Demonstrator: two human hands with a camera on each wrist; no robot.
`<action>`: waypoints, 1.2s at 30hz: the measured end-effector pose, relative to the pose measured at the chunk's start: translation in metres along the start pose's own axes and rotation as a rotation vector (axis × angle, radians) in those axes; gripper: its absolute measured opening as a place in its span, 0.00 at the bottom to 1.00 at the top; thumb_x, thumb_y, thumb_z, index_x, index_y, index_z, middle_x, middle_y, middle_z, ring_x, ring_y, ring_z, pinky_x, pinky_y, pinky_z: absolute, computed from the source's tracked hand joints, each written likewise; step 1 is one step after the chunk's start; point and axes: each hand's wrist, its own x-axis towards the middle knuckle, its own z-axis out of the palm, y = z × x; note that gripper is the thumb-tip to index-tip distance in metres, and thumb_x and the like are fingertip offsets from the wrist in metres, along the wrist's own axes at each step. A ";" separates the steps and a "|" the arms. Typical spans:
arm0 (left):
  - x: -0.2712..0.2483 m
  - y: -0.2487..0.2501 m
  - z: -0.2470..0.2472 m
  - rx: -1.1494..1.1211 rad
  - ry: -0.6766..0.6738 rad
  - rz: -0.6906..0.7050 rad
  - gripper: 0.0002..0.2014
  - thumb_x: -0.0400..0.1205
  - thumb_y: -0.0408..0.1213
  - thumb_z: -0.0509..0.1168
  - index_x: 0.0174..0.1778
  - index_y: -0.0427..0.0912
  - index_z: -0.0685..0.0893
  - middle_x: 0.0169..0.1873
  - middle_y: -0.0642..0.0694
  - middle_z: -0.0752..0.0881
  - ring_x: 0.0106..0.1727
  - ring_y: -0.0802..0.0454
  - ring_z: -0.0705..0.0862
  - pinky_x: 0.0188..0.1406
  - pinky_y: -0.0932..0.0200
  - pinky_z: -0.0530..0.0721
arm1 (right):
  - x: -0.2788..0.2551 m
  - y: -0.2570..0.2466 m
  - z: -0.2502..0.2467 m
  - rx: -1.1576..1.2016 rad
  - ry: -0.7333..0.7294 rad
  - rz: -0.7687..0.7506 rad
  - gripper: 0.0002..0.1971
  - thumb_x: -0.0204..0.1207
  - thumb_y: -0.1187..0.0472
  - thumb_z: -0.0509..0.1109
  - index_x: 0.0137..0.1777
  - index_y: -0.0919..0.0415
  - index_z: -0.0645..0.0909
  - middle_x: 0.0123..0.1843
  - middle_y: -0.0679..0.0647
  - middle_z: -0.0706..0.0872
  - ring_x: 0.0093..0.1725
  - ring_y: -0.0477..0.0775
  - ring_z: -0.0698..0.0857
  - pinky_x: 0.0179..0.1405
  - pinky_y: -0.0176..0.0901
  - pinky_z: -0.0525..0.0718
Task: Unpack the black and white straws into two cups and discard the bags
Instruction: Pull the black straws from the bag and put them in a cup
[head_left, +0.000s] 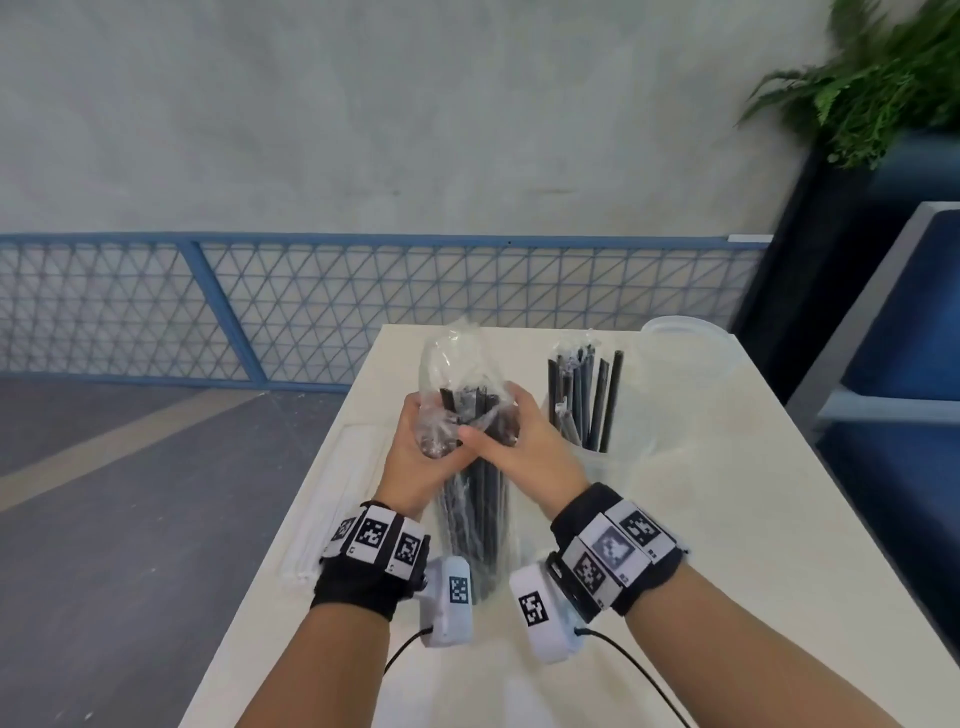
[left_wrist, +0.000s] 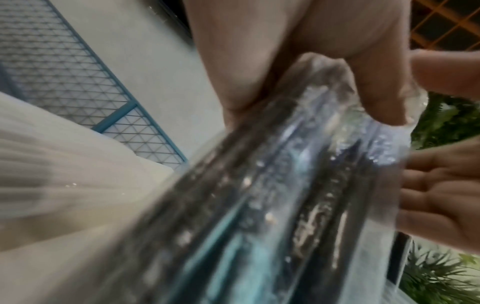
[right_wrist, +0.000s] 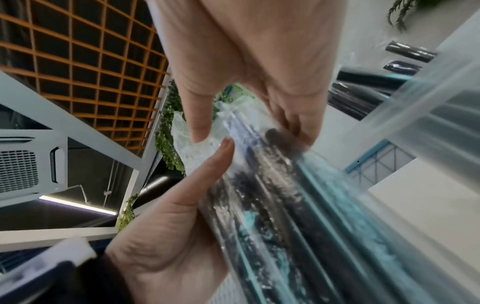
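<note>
My left hand (head_left: 415, 447) and right hand (head_left: 511, 436) both clutching the clear bag (head_left: 457, 410) of black straws (head_left: 478, 488) above the desk (head_left: 727, 519).

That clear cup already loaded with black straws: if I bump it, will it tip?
Probably tippy: the clear cup looks thin and light, and the black straws rise well above its rim and splay. It would likely slide easily on the smooth table.

Pale concrete wall (head_left: 415, 114), blue mesh railing (head_left: 311, 306) along its foot, grey floor (head_left: 104, 493), cream table (head_left: 701, 519), green potted plant (head_left: 883, 78) in the right corner
</note>
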 end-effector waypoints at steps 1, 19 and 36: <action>-0.001 0.000 -0.003 -0.020 -0.026 -0.026 0.31 0.66 0.25 0.78 0.60 0.44 0.71 0.51 0.46 0.86 0.51 0.54 0.88 0.51 0.57 0.87 | 0.002 0.003 0.003 0.003 -0.007 0.007 0.40 0.72 0.51 0.73 0.80 0.55 0.56 0.72 0.52 0.77 0.70 0.50 0.77 0.72 0.43 0.71; 0.003 -0.012 0.003 0.066 0.073 -0.051 0.41 0.57 0.35 0.81 0.64 0.54 0.70 0.58 0.45 0.84 0.60 0.47 0.85 0.60 0.49 0.83 | 0.018 0.004 -0.010 0.020 0.180 -0.092 0.09 0.71 0.61 0.75 0.49 0.59 0.80 0.45 0.52 0.83 0.48 0.53 0.83 0.54 0.51 0.83; 0.001 -0.015 0.002 0.154 0.143 0.006 0.32 0.62 0.31 0.80 0.57 0.52 0.72 0.52 0.43 0.84 0.56 0.45 0.85 0.60 0.44 0.84 | 0.020 -0.001 -0.009 0.088 0.282 -0.064 0.12 0.73 0.75 0.62 0.46 0.56 0.72 0.41 0.60 0.78 0.33 0.54 0.80 0.32 0.52 0.88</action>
